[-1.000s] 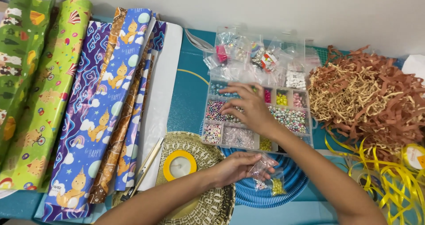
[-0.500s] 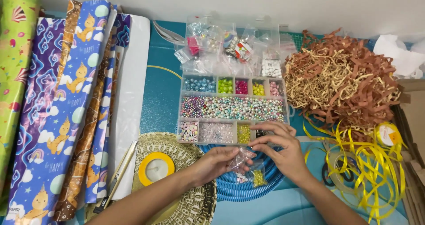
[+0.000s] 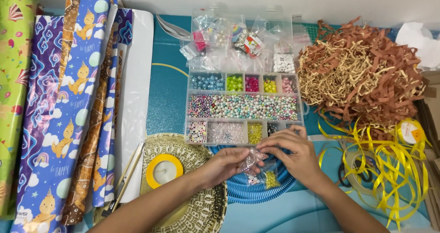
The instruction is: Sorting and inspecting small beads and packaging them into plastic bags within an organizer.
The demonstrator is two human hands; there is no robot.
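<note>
Wrapping paper rolls (image 3: 68,104): several, printed in blue, purple and green, laid lengthwise along the left of the teal table (image 3: 167,95).

Shredded paper filler (image 3: 362,72): brown and cream heap, far right, well apart from the hands.

Bead organiser box (image 3: 243,107): clear, lid open, compartments of pearl, green, pink, yellow and letter beads; small bagged charms lie in the lid.

Woven round mat (image 3: 201,210) with a yellow tape roll (image 3: 164,170) on it; a blue coiled mat (image 3: 261,191) beside it, under the hands.

Yellow ribbon (image 3: 389,169): loose tangle at the right.

Left hand (image 3: 227,165): fingers curled narrow, pinching a small clear zip bag (image 3: 252,159) from below.

Right hand (image 3: 293,152): thumb and forefinger closed on the bag's upper edge, just in front of the box's near row.

Further small bags (image 3: 268,179), one with yellow beads, lie directly beneath.

Handling note, as judgement: the bag wants holding upright over the mat, mouth pinched close to the seal and parted gently, so that beads do not scatter.
</note>
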